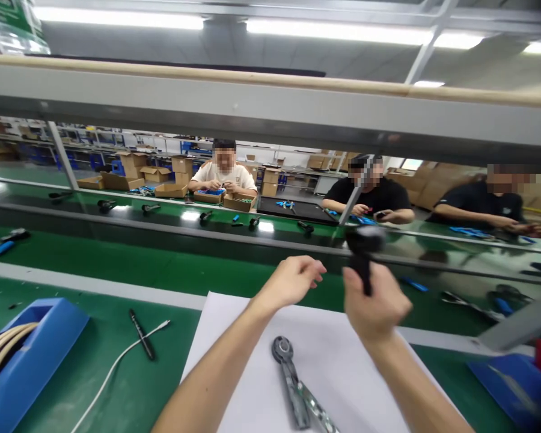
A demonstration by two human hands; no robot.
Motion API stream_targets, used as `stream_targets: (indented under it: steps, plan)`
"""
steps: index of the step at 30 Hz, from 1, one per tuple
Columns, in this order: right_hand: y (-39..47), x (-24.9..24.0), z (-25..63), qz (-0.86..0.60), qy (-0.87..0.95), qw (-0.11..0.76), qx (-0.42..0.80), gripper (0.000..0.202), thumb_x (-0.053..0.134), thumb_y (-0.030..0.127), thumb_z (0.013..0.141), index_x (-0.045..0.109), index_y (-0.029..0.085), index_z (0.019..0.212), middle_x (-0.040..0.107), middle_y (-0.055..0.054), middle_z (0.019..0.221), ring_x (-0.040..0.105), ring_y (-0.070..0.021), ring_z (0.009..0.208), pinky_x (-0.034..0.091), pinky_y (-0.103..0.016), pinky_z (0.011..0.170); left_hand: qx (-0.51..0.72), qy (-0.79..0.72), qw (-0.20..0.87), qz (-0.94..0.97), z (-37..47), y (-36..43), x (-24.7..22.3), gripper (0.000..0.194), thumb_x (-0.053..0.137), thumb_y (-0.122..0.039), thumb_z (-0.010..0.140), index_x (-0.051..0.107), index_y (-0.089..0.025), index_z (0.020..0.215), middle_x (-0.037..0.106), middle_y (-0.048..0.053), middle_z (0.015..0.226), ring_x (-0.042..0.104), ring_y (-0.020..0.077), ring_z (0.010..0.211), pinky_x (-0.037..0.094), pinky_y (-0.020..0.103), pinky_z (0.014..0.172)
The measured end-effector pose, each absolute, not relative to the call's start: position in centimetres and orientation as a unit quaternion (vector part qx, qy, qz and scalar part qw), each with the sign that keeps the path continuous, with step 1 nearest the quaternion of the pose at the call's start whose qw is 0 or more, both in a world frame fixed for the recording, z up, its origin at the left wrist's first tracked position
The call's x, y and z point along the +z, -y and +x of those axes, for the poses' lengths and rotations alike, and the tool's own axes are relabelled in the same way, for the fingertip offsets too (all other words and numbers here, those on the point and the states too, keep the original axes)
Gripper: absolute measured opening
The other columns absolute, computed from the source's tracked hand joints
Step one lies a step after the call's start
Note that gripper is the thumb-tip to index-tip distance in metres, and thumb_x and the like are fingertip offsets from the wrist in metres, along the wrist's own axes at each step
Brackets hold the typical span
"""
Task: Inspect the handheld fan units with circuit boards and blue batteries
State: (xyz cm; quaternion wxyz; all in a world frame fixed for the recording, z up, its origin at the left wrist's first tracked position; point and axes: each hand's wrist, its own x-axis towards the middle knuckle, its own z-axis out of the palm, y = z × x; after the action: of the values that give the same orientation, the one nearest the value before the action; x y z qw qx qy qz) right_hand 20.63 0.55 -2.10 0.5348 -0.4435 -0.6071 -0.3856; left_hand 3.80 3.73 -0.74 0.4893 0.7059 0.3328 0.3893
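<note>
My right hand is wrapped round the handle of a black tool, raised over the far edge of a white sheet; the tool's round head is blurred. To its left, my left hand hovers with bent fingers partly apart and nothing in them. On the sheet below lies a grey tool with a round head, and a shiny patterned handle branches off it to the lower right.
A blue bin with tan curved pieces, a black marker and a white cable lie left. Another blue bin stands right. Beyond, black tools line the belt, where several people sit. A shelf beam crosses above.
</note>
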Motion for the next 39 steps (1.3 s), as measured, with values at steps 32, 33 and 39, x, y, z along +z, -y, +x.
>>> stream_targets:
  steps: [32,33,39]
  plan:
    - [-8.0,-7.1,20.2,-0.578,0.725,0.372,0.053,0.031,0.034,0.036,0.102,0.060,0.021,0.096,0.059,-0.008,0.106,0.054,-0.0209,0.095,0.043,-0.033,0.080,0.396,-0.342,0.683,0.510,0.8,-9.2,-7.3,0.041,0.067,-0.045,0.088,0.053,-0.017,0.115,0.070,0.013,0.097,0.064,0.0155,0.077,0.051,0.026,0.064]
    - [-8.0,-7.3,20.3,-0.582,0.734,0.348,0.032,0.029,0.037,0.036,0.102,0.063,0.022,0.101,0.059,-0.009,0.111,0.053,-0.0227,0.100,0.043,-0.034,0.083,0.397,-0.352,0.676,0.511,0.9,-9.3,-7.4,0.040,0.067,-0.044,0.088,0.054,-0.017,0.114,0.071,0.013,0.098,0.065,0.0154,0.077,0.050,0.025,0.064]
    - [-8.2,-8.9,20.4,-0.630,0.743,0.223,-0.032,0.037,0.042,0.035,0.102,0.062,0.014,0.125,0.059,-0.020,0.125,0.048,-0.0336,0.118,0.036,-0.048,0.101,0.377,-0.462,0.602,0.530,1.4,-9.8,-8.9,0.027,0.061,-0.035,0.091,0.056,-0.015,0.109,0.072,0.011,0.088,0.065,0.0147,0.070,0.049,0.023,0.060]
